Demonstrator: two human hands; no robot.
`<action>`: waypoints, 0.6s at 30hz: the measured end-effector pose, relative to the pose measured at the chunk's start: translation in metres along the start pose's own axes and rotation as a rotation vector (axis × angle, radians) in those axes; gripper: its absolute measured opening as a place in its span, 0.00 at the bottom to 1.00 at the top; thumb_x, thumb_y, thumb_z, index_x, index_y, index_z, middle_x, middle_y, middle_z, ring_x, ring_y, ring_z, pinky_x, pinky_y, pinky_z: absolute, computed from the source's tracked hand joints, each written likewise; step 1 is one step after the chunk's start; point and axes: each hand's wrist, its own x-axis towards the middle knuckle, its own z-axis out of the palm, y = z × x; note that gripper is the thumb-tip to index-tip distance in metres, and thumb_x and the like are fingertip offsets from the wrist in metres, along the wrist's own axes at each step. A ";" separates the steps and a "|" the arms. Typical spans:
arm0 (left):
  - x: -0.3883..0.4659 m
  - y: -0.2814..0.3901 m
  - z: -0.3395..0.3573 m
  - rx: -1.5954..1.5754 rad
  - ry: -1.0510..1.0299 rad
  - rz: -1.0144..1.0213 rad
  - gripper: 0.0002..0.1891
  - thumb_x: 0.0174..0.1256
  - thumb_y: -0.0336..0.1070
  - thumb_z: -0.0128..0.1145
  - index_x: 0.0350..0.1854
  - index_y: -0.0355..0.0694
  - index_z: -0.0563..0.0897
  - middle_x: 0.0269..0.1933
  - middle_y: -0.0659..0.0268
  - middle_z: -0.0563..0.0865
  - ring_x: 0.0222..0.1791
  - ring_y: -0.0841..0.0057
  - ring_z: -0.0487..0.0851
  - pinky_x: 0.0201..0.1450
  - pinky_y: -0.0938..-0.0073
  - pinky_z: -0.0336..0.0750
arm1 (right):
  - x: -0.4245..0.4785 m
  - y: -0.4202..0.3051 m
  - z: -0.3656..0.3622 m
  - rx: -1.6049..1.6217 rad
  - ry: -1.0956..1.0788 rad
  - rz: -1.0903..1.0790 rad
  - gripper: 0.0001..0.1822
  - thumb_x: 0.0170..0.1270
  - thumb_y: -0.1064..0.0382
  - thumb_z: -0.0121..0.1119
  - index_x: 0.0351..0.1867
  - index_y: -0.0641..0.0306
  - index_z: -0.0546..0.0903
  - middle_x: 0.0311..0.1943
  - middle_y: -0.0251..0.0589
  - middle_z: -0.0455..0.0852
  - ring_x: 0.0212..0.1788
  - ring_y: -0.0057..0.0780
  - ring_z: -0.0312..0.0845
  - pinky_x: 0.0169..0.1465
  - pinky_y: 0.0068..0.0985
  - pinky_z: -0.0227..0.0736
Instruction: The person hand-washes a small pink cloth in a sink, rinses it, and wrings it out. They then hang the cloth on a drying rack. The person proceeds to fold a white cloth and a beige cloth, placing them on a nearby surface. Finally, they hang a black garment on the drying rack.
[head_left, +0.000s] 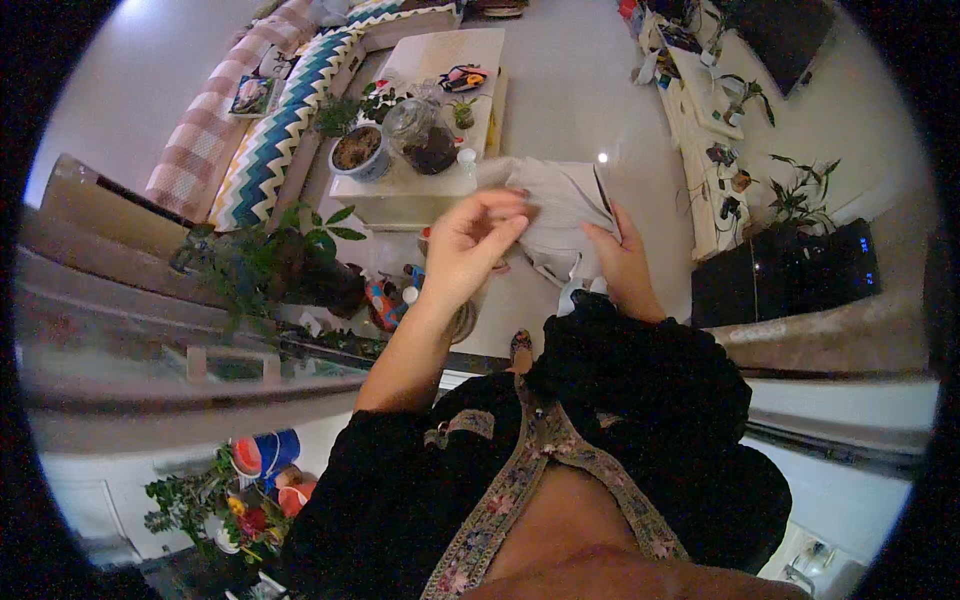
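Note:
A piece of light, whitish folded fabric (559, 196) hangs in front of me, creased and partly blurred. My right hand (626, 251) grips its right edge, thumb on the near face and fingers behind. At its left side is my left hand (484, 232), thumb and fingertips brought close together and blurred; whether they pinch the fabric cannot be told. Below the fabric, near my right wrist, a pale bluish-white object (576, 289) shows partly; its kind is unclear.
Ahead stands a low white table (405, 196) with a glass jar (420, 135) and a potted plant (358, 150). A sofa (259, 165) is at left, a shelf (686, 150) with plants at right. Leafy plants (300, 262) and a colourful object (384, 300) are beyond my left arm.

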 end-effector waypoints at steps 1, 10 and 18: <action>0.025 -0.003 -0.008 0.208 0.134 0.104 0.26 0.63 0.31 0.69 0.63 0.37 0.75 0.59 0.60 0.80 0.62 0.69 0.78 0.66 0.64 0.72 | 0.020 -0.001 0.001 -0.004 0.042 0.051 0.29 0.68 0.64 0.63 0.68 0.71 0.71 0.60 0.46 0.81 0.62 0.29 0.74 0.66 0.26 0.67; 0.224 -0.052 -0.003 -0.001 0.006 0.002 0.27 0.57 0.34 0.74 0.59 0.36 0.78 0.52 0.64 0.87 0.51 0.74 0.83 0.56 0.70 0.77 | 0.177 -0.011 -0.026 0.008 0.166 0.054 0.23 0.65 0.66 0.67 0.61 0.68 0.77 0.47 0.36 0.87 0.48 0.23 0.80 0.56 0.24 0.75; 0.386 -0.060 -0.010 0.442 0.044 0.199 0.19 0.59 0.29 0.68 0.54 0.40 0.84 0.46 0.55 0.89 0.46 0.65 0.88 0.51 0.69 0.79 | 0.343 0.016 -0.080 -0.141 0.036 -0.088 0.27 0.58 0.69 0.73 0.60 0.66 0.78 0.51 0.39 0.86 0.52 0.24 0.80 0.57 0.25 0.76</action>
